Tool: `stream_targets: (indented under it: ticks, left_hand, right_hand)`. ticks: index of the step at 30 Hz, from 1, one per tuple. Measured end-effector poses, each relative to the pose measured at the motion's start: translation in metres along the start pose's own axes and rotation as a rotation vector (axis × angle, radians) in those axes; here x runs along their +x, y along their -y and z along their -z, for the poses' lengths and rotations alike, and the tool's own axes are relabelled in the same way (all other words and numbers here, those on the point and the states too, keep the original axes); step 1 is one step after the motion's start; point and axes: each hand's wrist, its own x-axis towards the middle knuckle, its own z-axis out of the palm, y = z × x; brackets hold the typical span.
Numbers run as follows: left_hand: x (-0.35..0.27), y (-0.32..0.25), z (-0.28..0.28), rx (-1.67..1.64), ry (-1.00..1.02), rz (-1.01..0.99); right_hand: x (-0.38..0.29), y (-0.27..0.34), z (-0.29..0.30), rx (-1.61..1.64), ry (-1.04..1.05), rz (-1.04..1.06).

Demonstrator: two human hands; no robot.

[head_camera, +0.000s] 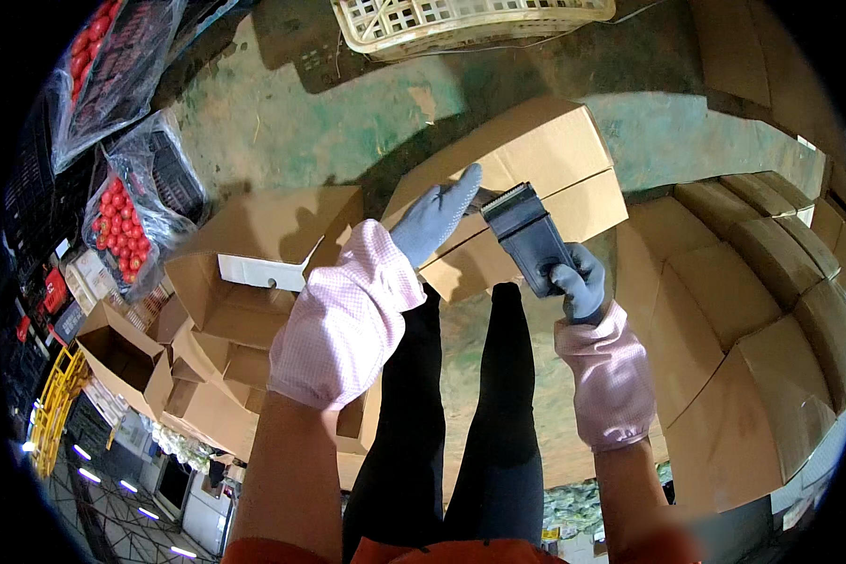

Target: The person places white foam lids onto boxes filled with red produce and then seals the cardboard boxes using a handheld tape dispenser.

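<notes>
My right hand (pixel 579 282), in a grey glove and a pink checked sleeve cover, grips a black tape dispenser (pixel 525 233) with a toothed edge at its upper end. My left hand (pixel 437 215), also gloved, is extended with its fingers near the dispenser's toothed end; nothing shows in it. Beneath both hands lies a cardboard box (pixel 536 155) with its flaps folded together along a seam. Whether the left hand touches the box cannot be told. An open cardboard box (pixel 254 303) with a white patch stands to the left.
Stacked cardboard boxes (pixel 726 282) fill the right side. A cream plastic crate (pixel 465 17) lies at the top on the green floor (pixel 310 134). Red tomatoes (pixel 121 229) in plastic-lined crates stand at the left, above more open cartons (pixel 123 359).
</notes>
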Motion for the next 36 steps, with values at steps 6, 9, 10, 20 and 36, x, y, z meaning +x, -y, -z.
stream_targets:
  ticks: [6,9,10,20,36]
  left_hand:
    - [0.025,-0.003,-0.006,-0.321,0.024,0.043]
    - [0.036,-0.013,0.003,-0.710,0.090,0.335]
    - [0.041,-0.014,0.003,-1.018,0.206,0.558]
    - [0.071,0.003,-0.003,-0.353,-0.279,0.328]
    - [0.114,0.068,-0.026,0.659,-0.016,0.583]
  right_hand:
    - [-0.001,-0.004,0.015,-0.086,0.018,-0.005]
    - [0.002,-0.002,0.008,-0.045,0.048,0.004]
    - [0.002,-0.001,0.006,-0.044,0.048,-0.002]
    - [-0.004,0.024,-0.014,-0.010,-0.134,-0.038]
    - [0.000,0.030,-0.027,-0.123,-0.271,-0.056]
